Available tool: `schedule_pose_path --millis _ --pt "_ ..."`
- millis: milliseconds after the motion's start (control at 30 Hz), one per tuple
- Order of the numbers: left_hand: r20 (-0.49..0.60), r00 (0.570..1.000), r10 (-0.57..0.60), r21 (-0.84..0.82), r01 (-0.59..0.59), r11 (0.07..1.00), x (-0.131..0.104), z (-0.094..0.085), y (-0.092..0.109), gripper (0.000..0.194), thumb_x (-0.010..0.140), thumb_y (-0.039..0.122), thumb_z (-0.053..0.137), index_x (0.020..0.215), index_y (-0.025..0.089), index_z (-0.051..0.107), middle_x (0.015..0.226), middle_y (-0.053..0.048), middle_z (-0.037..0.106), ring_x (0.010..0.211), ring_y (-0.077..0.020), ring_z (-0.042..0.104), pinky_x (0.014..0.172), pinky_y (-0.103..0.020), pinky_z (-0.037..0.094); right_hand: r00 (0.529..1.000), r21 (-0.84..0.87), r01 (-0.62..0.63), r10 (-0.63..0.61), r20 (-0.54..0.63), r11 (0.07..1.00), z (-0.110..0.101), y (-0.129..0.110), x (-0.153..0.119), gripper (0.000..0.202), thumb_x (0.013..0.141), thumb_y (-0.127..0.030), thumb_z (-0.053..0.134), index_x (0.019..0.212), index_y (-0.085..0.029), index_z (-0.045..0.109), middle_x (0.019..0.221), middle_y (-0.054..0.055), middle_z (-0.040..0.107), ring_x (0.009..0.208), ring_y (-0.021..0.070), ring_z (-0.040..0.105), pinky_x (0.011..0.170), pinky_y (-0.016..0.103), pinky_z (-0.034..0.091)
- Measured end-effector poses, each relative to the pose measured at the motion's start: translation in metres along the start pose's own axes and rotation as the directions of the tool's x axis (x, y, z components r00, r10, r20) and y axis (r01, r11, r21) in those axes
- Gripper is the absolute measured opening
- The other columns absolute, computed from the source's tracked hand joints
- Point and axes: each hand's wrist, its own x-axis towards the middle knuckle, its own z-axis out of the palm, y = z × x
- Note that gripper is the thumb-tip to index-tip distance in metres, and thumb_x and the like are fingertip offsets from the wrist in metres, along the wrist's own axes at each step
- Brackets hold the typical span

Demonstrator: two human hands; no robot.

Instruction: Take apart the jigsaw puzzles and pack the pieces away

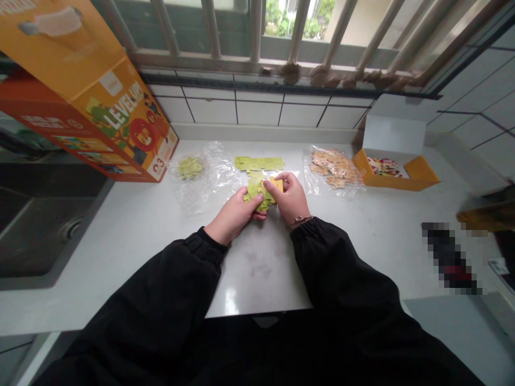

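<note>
The white table (362, 241) carried a row of joined green puzzle pieces (258, 163), a clear bag of green pieces (190, 168) to its left, a clear bag of orange pieces (333, 169) to its right, an open orange box (418, 174) and a large orange puzzle box (120, 128).

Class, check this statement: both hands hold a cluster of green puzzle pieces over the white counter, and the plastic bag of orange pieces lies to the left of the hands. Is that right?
Not quite. The bag of orange pieces lies to the right of the hands, beside the open orange box. The left hand and right hand do hold green puzzle pieces over the white counter, as the head view shows.
</note>
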Motion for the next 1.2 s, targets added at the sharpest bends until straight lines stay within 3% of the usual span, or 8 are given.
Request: schedule_pose_path --millis 133,300,533,733,867,967,1067,1200 --pt "-0.029 0.999 -0.025 -0.023 0.024 0.999 0.001 0.002 0.003 0.025 0.1 0.021 0.076 0.12 0.016 0.062 0.095 -0.007 0.076 0.065 -0.0147 0.074 0.06 -0.026 0.066 0.988 -0.079 0.08 -0.09 -0.129 0.994 -0.008 -0.001 0.001 0.051 0.084 -0.071 0.077 0.099 -0.026 0.057 0.077 -0.004 0.057 0.072 0.0179 0.061 0.064 0.031 0.053" --pt "-0.047 0.996 -0.072 -0.061 0.069 0.996 -0.002 0.007 0.008 0.012 0.105 0.015 0.06 0.116 0.014 0.063 0.096 -0.01 0.077 0.064 -0.016 0.074 0.057 -0.027 0.064 0.941 -0.188 0.213 -0.253 -0.224 0.959 -0.017 -0.015 -0.01 0.04 0.097 -0.066 0.07 0.102 -0.028 0.06 0.094 0.003 0.068 0.085 0.0208 0.068 0.075 0.036 0.06" --pt "-0.034 0.999 -0.019 -0.186 0.012 0.982 -0.002 0.003 0.006 0.034 0.115 0.044 0.051 0.122 0.015 0.068 0.097 -0.01 0.076 0.069 -0.0172 0.073 0.063 -0.032 0.068 0.814 -0.46 0.576 -0.424 0.396 0.676 -0.013 -0.028 -0.023 0.016 0.099 -0.045 0.08 0.094 -0.031 0.077 0.112 0.006 0.077 0.115 0.0279 0.068 0.108 0.049 0.055" --pt "-0.012 0.999 0.047 -0.172 -0.049 0.984 -0.002 0.004 0.006 0.032 0.111 0.05 0.06 0.115 0.018 0.064 0.09 -0.004 0.07 0.069 -0.0138 0.069 0.064 -0.027 0.067 0.756 -0.424 0.641 -0.435 0.488 0.64 -0.012 -0.027 -0.022 0.021 0.104 -0.046 0.074 0.091 -0.03 0.076 0.109 0.005 0.081 0.111 0.0264 0.07 0.11 0.048 0.053" --pt "-0.031 0.994 0.101 -0.128 -0.104 0.986 -0.002 0.003 0.006 0.025 0.105 0.041 0.072 0.115 0.02 0.062 0.097 -0.004 0.072 0.068 -0.0125 0.069 0.061 -0.024 0.064 0.82 -0.425 0.572 -0.491 0.293 0.701 -0.013 -0.032 -0.027 0.022 0.105 -0.049 0.069 0.106 -0.028 0.075 0.121 0.009 0.077 0.12 0.0279 0.07 0.107 0.048 0.057" --pt "-0.035 0.986 0.164 -0.046 -0.166 0.985 -0.004 0.002 0.007 0.029 0.107 0.044 0.069 0.123 0.022 0.061 0.1 -0.005 0.074 0.067 -0.0136 0.069 0.06 -0.025 0.062 0.91 -0.399 0.408 -0.397 0.114 0.821 -0.013 -0.031 -0.028 0.041 0.103 -0.058 0.069 0.126 -0.024 0.069 0.13 0.012 0.072 0.101 0.0247 0.073 0.081 0.039 0.062" --pt "0.011 0.964 0.265 0.115 -0.265 0.957 -0.009 0.001 0.007 0.031 0.106 0.049 0.07 0.123 0.024 0.061 0.098 -0.004 0.073 0.068 -0.0151 0.069 0.062 -0.025 0.06 0.966 -0.326 0.213 -0.148 0.213 0.921 -0.009 -0.027 -0.029 0.048 0.1 -0.069 0.066 0.118 -0.024 0.067 0.101 0.004 0.074 0.065 0.0167 0.066 0.059 0.032 0.054" --pt "0.047 0.89 0.453 0.431 -0.427 0.795 -0.015 -0.002 0.006 0.037 0.11 0.055 0.06 0.129 0.024 0.064 0.104 -0.007 0.071 0.076 -0.0165 0.068 0.07 -0.027 0.058 0.943 -0.061 0.01 0.011 0.333 0.998 -0.002 -0.023 -0.031 0.055 0.094 -0.077 0.07 0.113 -0.026 0.06 0.076 -0.004 0.068 0.056 0.0144 0.062 0.051 0.027 0.049"
